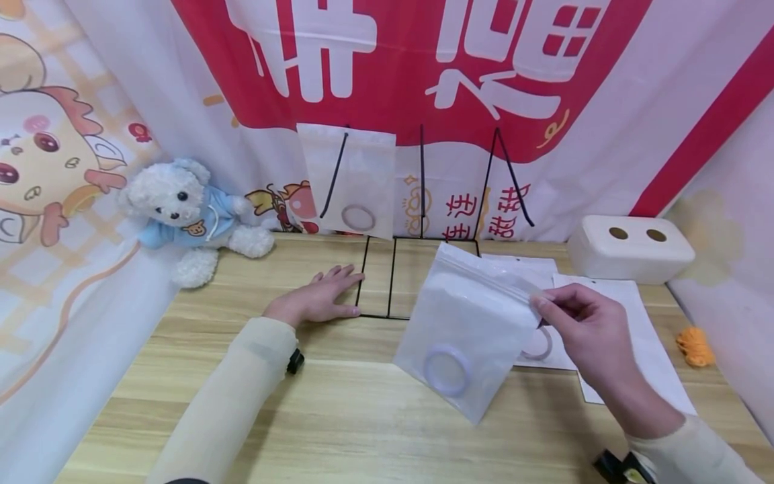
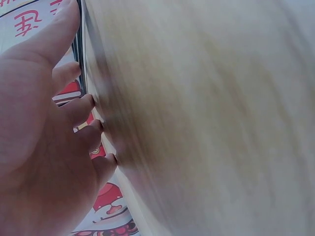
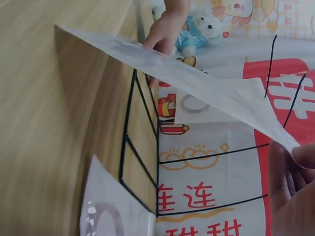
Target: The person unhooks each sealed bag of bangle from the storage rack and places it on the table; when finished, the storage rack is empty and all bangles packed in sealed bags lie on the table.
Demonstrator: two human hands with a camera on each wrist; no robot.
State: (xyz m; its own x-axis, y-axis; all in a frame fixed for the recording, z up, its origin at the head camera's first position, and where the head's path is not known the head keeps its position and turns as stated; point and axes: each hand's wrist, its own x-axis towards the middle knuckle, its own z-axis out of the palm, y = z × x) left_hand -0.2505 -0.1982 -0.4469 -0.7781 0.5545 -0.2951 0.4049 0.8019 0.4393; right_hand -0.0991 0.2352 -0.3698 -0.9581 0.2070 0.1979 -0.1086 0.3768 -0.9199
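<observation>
One zip bag (image 1: 369, 176) hung, upper centre. Likely hanging step: right hand (image 1: 586, 329) pinches second zip bag (image 1: 478, 323) mid-frame, left hand (image 1: 317, 296) spread by wire rack (image 1: 422, 181). Next probably needs aligning with bare prong (image 1: 514, 177).

On the wood-grain desk (image 1: 363, 417), a black wire rack (image 1: 392, 277) stands between a white plush bear (image 1: 208, 218) at left and a white rectangular box (image 1: 635, 255) at right. A translucent plastic bag (image 1: 370, 171) hangs at the rack's left; another bag (image 1: 478, 316), in the right grip (image 1: 589, 329), is over the desk. Flat white packets (image 1: 641, 343) lie before the box.
</observation>
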